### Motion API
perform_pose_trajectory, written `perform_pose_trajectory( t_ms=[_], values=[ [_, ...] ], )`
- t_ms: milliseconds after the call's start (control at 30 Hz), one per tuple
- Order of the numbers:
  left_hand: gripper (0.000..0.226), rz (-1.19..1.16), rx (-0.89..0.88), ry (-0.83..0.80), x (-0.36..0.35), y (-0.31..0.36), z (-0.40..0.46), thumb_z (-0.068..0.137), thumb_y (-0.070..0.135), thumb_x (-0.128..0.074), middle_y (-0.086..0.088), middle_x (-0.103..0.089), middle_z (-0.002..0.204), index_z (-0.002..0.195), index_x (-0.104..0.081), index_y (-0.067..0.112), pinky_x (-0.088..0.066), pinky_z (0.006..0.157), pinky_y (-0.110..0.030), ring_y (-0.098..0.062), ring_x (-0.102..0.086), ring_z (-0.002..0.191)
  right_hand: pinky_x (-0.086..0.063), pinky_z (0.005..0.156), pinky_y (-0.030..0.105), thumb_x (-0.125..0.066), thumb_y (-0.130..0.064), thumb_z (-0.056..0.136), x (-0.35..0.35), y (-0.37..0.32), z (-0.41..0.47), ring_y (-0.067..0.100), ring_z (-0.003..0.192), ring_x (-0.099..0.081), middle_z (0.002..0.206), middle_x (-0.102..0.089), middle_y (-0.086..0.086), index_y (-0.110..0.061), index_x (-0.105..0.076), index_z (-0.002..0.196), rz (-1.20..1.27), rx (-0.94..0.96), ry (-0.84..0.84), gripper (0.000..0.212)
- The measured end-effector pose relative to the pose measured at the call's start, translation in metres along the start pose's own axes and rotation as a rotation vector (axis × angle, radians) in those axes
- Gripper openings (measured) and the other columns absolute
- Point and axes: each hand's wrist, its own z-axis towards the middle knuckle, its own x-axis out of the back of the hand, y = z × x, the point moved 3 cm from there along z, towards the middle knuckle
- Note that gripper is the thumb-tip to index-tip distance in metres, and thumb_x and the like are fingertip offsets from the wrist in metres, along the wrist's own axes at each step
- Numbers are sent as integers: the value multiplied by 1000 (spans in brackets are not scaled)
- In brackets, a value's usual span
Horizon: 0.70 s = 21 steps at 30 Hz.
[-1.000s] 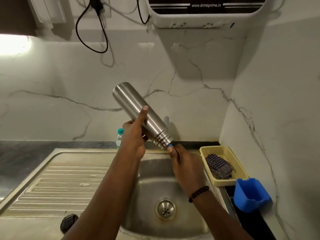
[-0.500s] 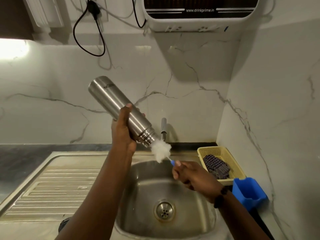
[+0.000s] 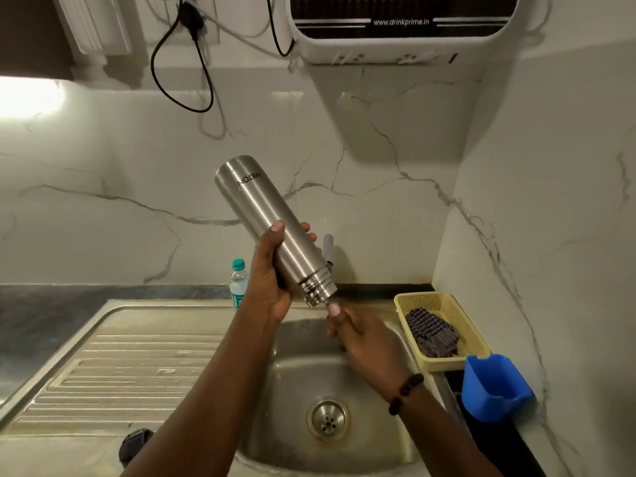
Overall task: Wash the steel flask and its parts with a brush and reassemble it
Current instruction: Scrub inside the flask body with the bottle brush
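Note:
My left hand (image 3: 272, 280) grips the steel flask (image 3: 265, 215) near its threaded neck, holding it tilted over the sink with its open mouth pointing down to the right. My right hand (image 3: 358, 333) sits just below the mouth, closed around the brush handle. Only a small bluish bit of the brush (image 3: 327, 303) shows at the flask's mouth; the white brush head is hidden inside the flask. A dark round part (image 3: 134, 445), possibly the flask's cap, lies on the draining board at the bottom left.
The steel sink basin (image 3: 389, 442) with its drain lies below both hands. A tap (image 3: 328, 247) stands behind the flask. A small plastic bottle (image 3: 238, 282), a yellow basket (image 3: 444, 304) holding a cloth, and a blue holder (image 3: 495, 387) surround the sink.
Half a second ago the white brush head was outside the flask's mouth. Now it is pushed inside, my right hand has risen to the mouth, and the flask sits more upright.

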Motion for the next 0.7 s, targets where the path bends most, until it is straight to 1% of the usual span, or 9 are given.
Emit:
perform_pose_trajectory(
  t_ms=[67,133,200,300,400,467,533,633,700],
  values=[
    [110,59,1,85,5,4,0,51,56,-90,-15,-61,125,140,-41,13,-58,87,-46,-27,-65,107,-37,57,16,-27,-61,93,3,6,2,-1,60,-52,65,-54,-10,-28,-57,78,-13,25,102,48],
    [85,149,11,188,7,4,-3,71,51,-80,-16,-57,129,136,-39,14,-57,85,-44,-27,-63,107,-41,54,23,-20,-69,91,6,11,5,3,59,-54,65,-57,-10,-31,-60,88,-141,49,187,55],
    [65,216,31,259,4,0,-3,83,41,-72,-14,-59,122,133,-40,12,-56,75,-36,-25,-63,102,-44,54,27,-21,-65,92,5,8,6,10,64,-61,74,-66,-5,-27,-63,107,-316,65,262,59],
    [66,182,78,303,-10,4,-1,76,35,-81,-12,-65,112,129,-48,10,-58,71,-36,-25,-68,96,-41,55,26,-32,-54,98,0,-5,5,16,71,-63,85,-70,0,-25,-60,118,-443,74,259,45],
    [65,92,3,375,-8,29,9,74,28,-84,-11,-67,109,127,-51,10,-60,77,-42,-29,-69,97,-31,51,20,-33,-56,97,7,-4,2,4,59,-50,69,-59,-7,-34,-61,96,-260,108,145,36],
    [67,68,-93,369,-1,44,15,76,26,-82,-10,-66,111,131,-49,10,-60,76,-41,-28,-70,98,-33,54,19,-31,-61,93,19,5,2,2,55,-45,60,-50,-8,-26,-55,75,-94,81,84,47],
    [67,82,-106,337,-2,35,13,77,26,-80,-10,-66,113,134,-47,12,-61,79,-43,-27,-69,100,-36,57,20,-29,-62,91,17,3,6,2,57,-46,63,-51,-6,-18,-56,73,-71,57,19,55],
    [66,114,-61,259,-12,16,7,77,27,-80,-14,-65,111,133,-48,12,-59,85,-51,-30,-68,98,-38,60,21,-34,-54,98,7,-8,10,4,59,-47,66,-54,-7,-21,-56,72,86,-24,-66,47],
    [74,58,-105,211,-8,25,12,71,31,-83,-18,-64,113,133,-49,11,-59,84,-52,-31,-68,97,-38,61,24,-34,-57,98,15,3,6,2,56,-45,61,-51,-10,-20,-59,74,163,-47,-150,50]
  ],
)
